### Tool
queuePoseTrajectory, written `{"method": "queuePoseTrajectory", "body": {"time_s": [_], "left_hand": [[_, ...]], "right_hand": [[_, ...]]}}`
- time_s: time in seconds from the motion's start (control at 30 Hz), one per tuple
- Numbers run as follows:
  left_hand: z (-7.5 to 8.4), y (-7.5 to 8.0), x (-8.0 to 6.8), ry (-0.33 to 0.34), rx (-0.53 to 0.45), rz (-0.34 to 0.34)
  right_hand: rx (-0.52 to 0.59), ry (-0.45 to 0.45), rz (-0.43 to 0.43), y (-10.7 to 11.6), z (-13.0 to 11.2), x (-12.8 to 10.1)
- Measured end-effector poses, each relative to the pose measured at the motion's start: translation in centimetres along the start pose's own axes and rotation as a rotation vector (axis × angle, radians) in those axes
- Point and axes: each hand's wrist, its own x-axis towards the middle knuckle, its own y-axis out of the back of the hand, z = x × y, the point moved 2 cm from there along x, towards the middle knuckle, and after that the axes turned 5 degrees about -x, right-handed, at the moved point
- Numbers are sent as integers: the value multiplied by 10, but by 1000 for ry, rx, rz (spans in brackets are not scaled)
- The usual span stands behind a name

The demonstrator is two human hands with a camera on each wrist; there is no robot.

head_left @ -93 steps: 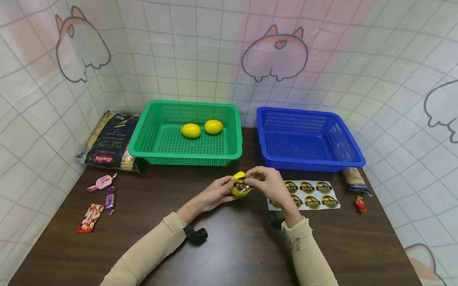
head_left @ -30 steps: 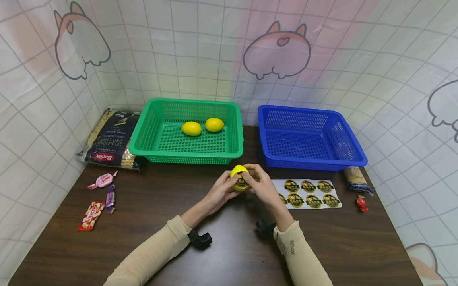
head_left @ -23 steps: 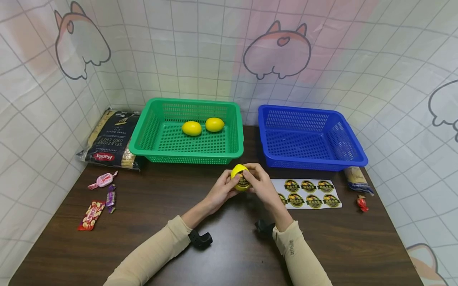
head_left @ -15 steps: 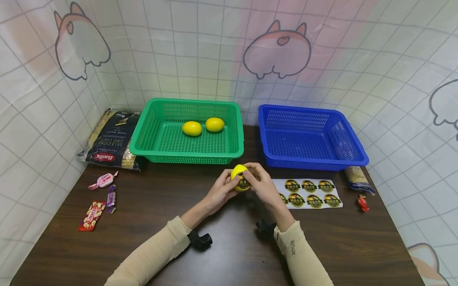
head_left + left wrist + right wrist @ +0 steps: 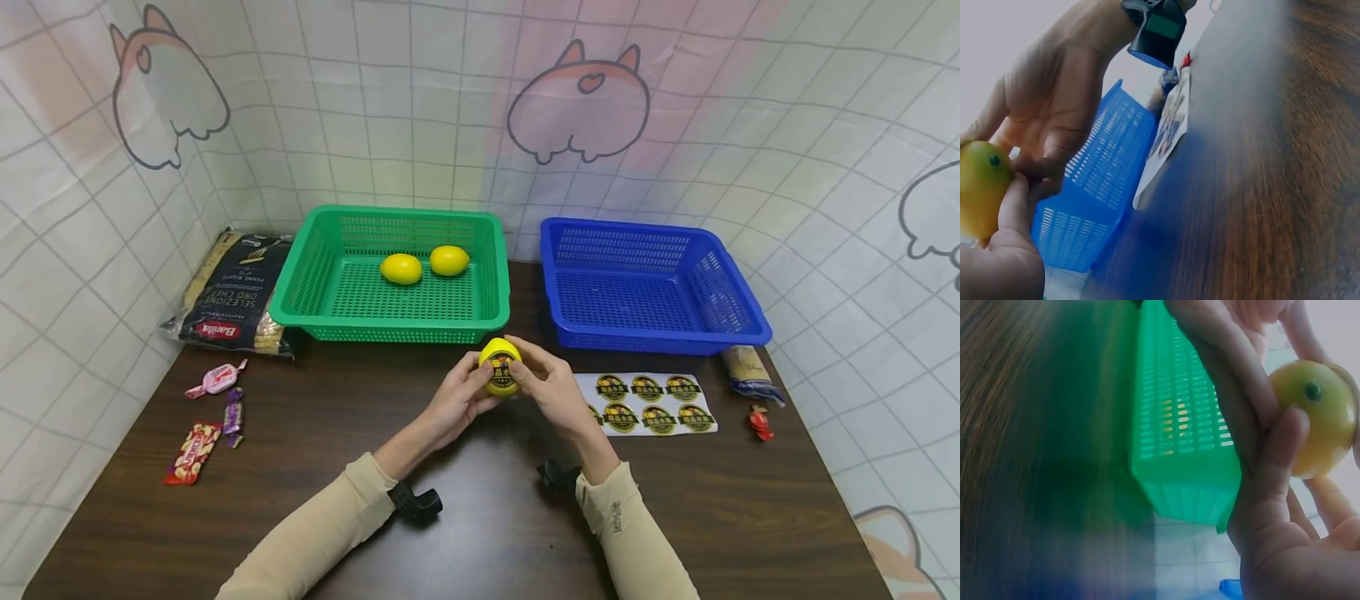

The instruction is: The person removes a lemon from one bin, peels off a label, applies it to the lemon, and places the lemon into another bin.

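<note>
Nearby, Barilla pasta bag (image 5: 238, 292) (black), hands (image 5: 510, 392) gripping stickered lemon (image 5: 501, 367)

Yellow lemon (image 5: 501, 367), green basket (image 5: 390, 327), blue basket (image 5: 652, 337), dark brown table (image 5: 480, 533).

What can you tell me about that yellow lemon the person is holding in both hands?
The lemon is small, bright yellow and smooth, plastic-looking, with a dark dot at one end visible in the wrist views. A round dark sticker with gold print sits on the side that faces the head camera. It is held above the brown table, in front of the green basket. The left hand grips it from the left, and the right hand holds it from the right, fingers curled round it.
</note>
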Motion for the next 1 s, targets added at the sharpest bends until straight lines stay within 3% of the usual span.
{"method": "queuePoseTrajectory", "body": {"time_s": [0.3, 0.43, 0.63, 0.8, 1.0], "left_hand": [[0, 5, -3, -13, -13, -75], [1, 4, -3, -44, -30, -110], [0, 2, -3, -37, -40, -46], [-2, 0, -4, -24, 44, 49], [-1, -9, 1, -14, 37, 33]], "right_hand": [[163, -11, -40, 2, 3, -2], [182, 11, -61, 5, 0, -4], [79, 19, -117, 11, -3, -7], [-43, 27, -150, 13, -6, -7], [-153, 30, -128, 19, -13, -2]]}}
